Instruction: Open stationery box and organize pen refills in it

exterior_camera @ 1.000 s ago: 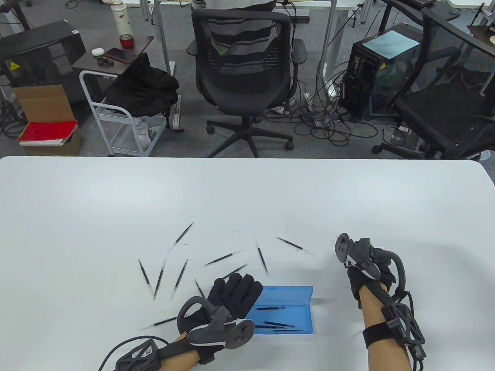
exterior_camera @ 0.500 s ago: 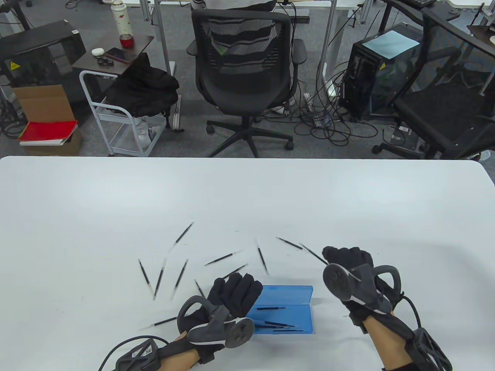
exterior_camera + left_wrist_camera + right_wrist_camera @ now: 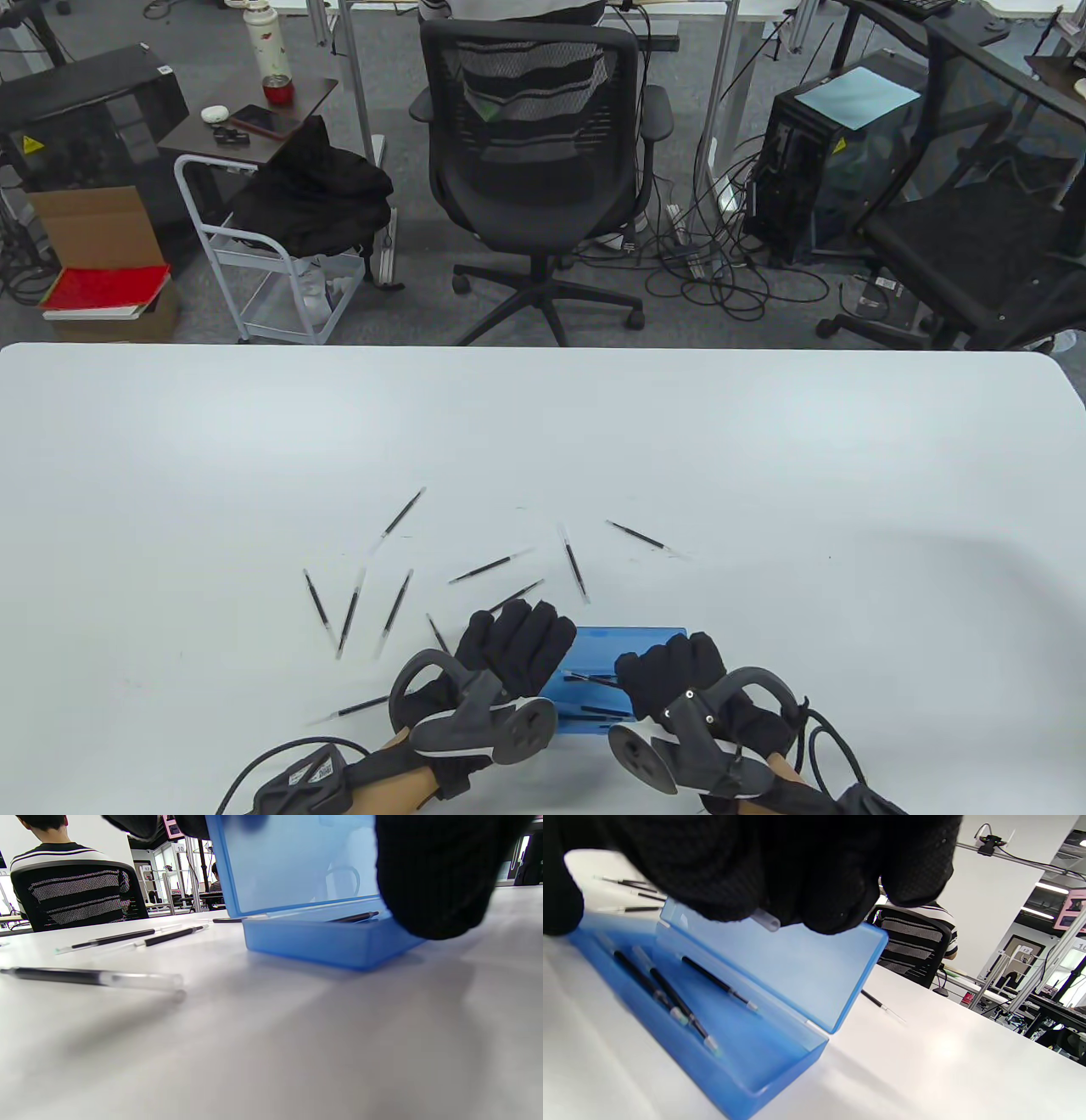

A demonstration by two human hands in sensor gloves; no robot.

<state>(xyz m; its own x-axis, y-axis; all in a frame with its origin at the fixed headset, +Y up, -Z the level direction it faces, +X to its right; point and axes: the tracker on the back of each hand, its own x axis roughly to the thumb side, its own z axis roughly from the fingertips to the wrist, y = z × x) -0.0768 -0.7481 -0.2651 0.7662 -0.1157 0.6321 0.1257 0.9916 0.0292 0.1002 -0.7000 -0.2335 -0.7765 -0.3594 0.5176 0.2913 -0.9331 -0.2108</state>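
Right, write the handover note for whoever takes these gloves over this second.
Left hand: fingers rest on the left end of the open blue box, steadying it.
Right hand: over the box, pinching one refill, not yet released.
Done: lid open; at least three refills lie in the tray.
Left: drop the held refill in, then collect the loose refills scattered on the white table beyond and left of the box.

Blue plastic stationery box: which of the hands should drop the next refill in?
Right. The right hand is over the open blue plastic stationery box, pinching a clear-tubed pen refill. The left hand is at the box's left end, apparently steadying it.
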